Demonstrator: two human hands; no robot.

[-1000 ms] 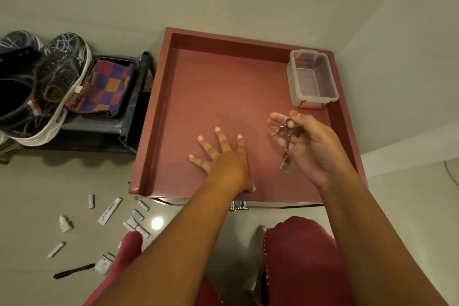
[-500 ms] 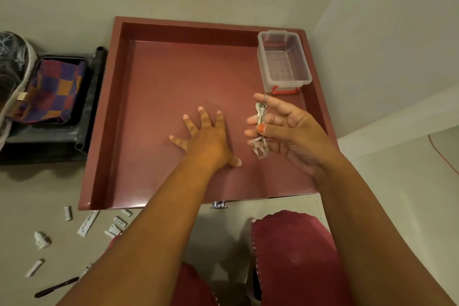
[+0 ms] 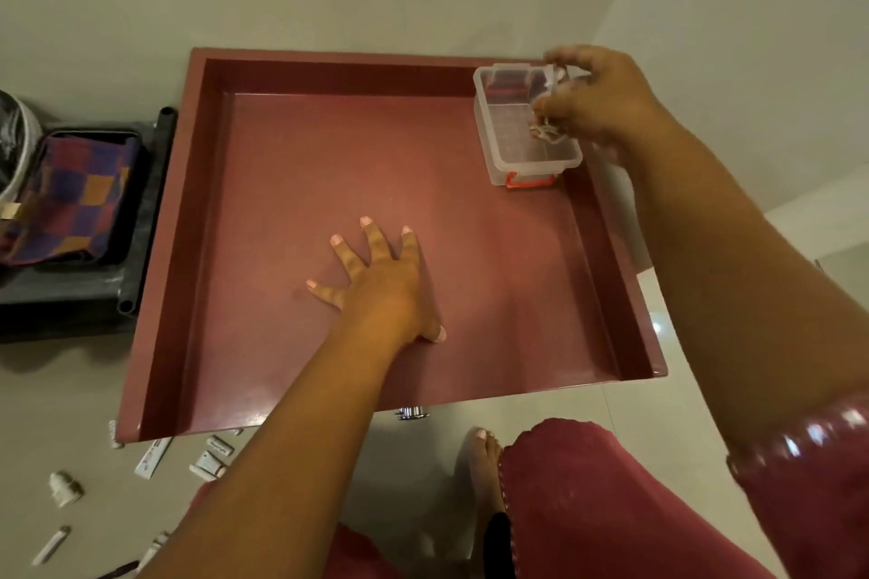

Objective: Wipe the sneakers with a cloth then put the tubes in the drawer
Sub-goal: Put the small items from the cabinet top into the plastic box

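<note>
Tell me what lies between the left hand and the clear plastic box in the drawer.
Only bare drawer floor, in the head view, between left hand and clear box.

Drawer (image 3: 178,249) floor lies mostly open; only the clear plastic box (image 3: 498,155) is set in the far right corner. Middle is taken by the left hand (image 3: 381,292), pressed flat with fingers spread. Space over the box is blocked by the right hand (image 3: 597,99) holding keys (image 3: 545,129). Left approach is hemmed by the black rack (image 3: 141,221) just beside the drawer wall. Tubes (image 3: 211,461) are scattered on the floor by the near left corner.
</note>
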